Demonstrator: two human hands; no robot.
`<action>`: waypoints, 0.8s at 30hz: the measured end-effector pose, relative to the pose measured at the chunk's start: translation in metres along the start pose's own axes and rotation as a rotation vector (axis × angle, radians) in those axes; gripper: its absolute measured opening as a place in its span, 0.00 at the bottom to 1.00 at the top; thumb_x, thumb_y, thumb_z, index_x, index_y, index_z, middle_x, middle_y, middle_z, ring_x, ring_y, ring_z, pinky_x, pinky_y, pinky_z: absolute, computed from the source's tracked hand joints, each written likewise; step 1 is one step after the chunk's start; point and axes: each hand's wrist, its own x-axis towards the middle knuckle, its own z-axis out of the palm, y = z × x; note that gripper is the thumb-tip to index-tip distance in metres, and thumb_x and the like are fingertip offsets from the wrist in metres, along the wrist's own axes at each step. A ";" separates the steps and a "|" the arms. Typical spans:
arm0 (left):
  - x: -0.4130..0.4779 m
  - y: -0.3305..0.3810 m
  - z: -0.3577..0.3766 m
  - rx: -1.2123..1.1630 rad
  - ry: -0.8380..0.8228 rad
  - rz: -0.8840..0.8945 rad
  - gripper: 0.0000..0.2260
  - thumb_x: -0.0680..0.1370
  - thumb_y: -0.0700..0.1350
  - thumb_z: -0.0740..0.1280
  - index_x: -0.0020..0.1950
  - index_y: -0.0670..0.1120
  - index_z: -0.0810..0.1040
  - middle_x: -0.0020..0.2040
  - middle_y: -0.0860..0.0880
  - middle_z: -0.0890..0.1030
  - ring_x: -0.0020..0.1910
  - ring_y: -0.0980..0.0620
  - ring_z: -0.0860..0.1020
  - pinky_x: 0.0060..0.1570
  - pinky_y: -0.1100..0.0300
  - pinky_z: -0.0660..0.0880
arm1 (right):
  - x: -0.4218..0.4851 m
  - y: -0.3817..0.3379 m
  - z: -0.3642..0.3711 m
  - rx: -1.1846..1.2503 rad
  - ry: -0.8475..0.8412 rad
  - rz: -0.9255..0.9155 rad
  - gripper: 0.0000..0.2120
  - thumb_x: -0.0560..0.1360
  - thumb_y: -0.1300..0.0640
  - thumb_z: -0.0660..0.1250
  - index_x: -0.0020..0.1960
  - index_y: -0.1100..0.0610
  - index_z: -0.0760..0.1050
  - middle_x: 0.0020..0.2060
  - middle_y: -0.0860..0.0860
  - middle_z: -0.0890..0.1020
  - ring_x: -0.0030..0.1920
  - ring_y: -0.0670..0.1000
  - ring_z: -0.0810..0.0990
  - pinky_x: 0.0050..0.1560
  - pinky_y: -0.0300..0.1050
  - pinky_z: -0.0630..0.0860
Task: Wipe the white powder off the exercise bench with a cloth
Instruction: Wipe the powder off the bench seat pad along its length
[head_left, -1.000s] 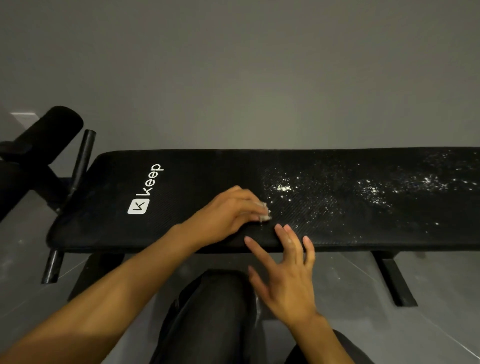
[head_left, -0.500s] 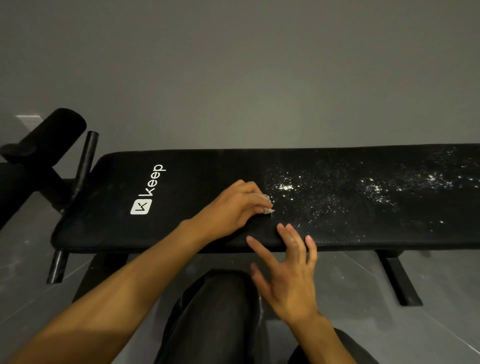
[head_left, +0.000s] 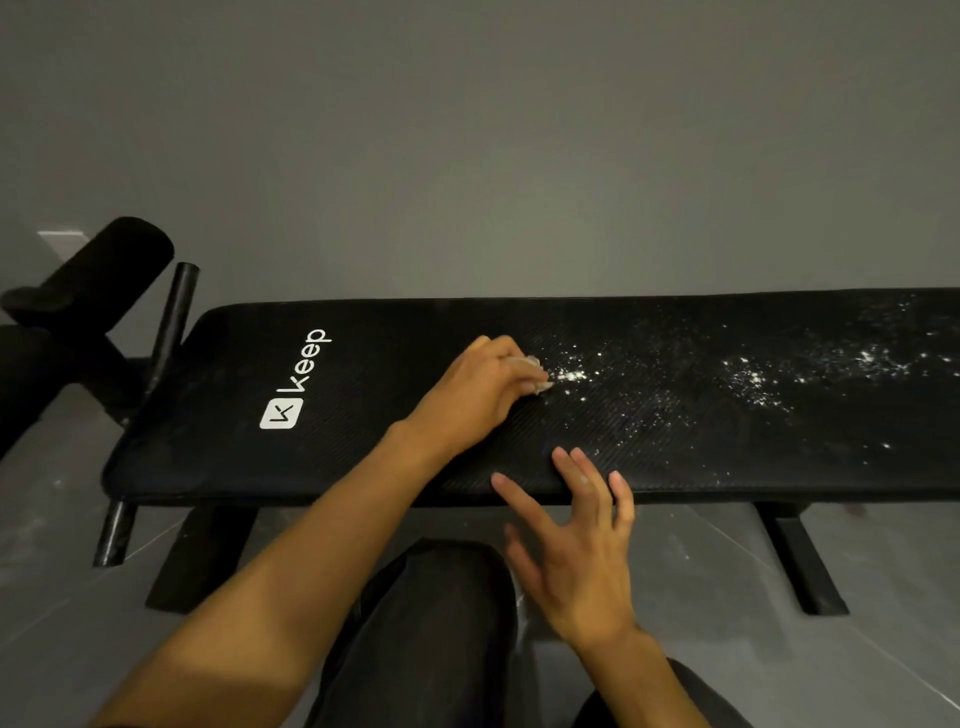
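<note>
White powder (head_left: 571, 375) lies scattered on the black exercise bench (head_left: 395, 364), its nearest bright clump touching the tips of my left fingers and the rest trailing away to the right of them toward the bench's far end. My left hand (head_left: 480, 392) lies knuckles up on the pad, forearm reaching in from the lower left, fingers curled tight around a small pale cloth (head_left: 535, 373); only a crumpled edge of it shows past my fingertips, pressed against the pad right at the powder's edge. Behind that hand, toward my wrist and on past it, the pad looks clean as far as the white "keep" logo (head_left: 296, 387).

My right hand (head_left: 576, 551) hovers nearer to me, palm down, wrist bent upward, fingers (head_left: 582, 478) spread wide and holding nothing. Their tips overlap the near edge of the pad; whether they touch it I cannot tell. A few faint specks lie just beyond and to the right of them. Under my right palm is my knee in dark trousers (head_left: 431, 639), and below that the grey tiled floor (head_left: 893, 566). Far off past my left hand's wrist side, a padded roller (head_left: 98, 270) and a black bar (head_left: 174, 317) stand at the bench's end.
</note>
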 end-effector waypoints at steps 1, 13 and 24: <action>-0.004 0.003 0.003 -0.015 -0.013 0.030 0.11 0.80 0.46 0.68 0.62 0.50 0.83 0.54 0.51 0.79 0.50 0.54 0.73 0.54 0.55 0.75 | 0.000 -0.001 0.000 -0.002 -0.007 0.008 0.28 0.75 0.46 0.66 0.74 0.37 0.66 0.72 0.60 0.69 0.76 0.61 0.63 0.78 0.62 0.48; 0.017 0.000 0.004 0.004 -0.019 -0.076 0.12 0.81 0.46 0.67 0.64 0.50 0.82 0.56 0.50 0.77 0.54 0.53 0.73 0.59 0.55 0.74 | 0.002 0.000 0.005 -0.035 0.035 0.013 0.28 0.74 0.46 0.68 0.72 0.36 0.69 0.70 0.59 0.70 0.75 0.60 0.66 0.76 0.63 0.54; 0.046 -0.022 0.005 0.035 0.055 -0.124 0.11 0.80 0.46 0.69 0.62 0.50 0.83 0.54 0.50 0.79 0.53 0.53 0.74 0.59 0.53 0.74 | 0.004 0.003 0.008 -0.041 0.052 -0.003 0.27 0.72 0.45 0.67 0.71 0.36 0.70 0.70 0.57 0.68 0.74 0.59 0.67 0.76 0.61 0.53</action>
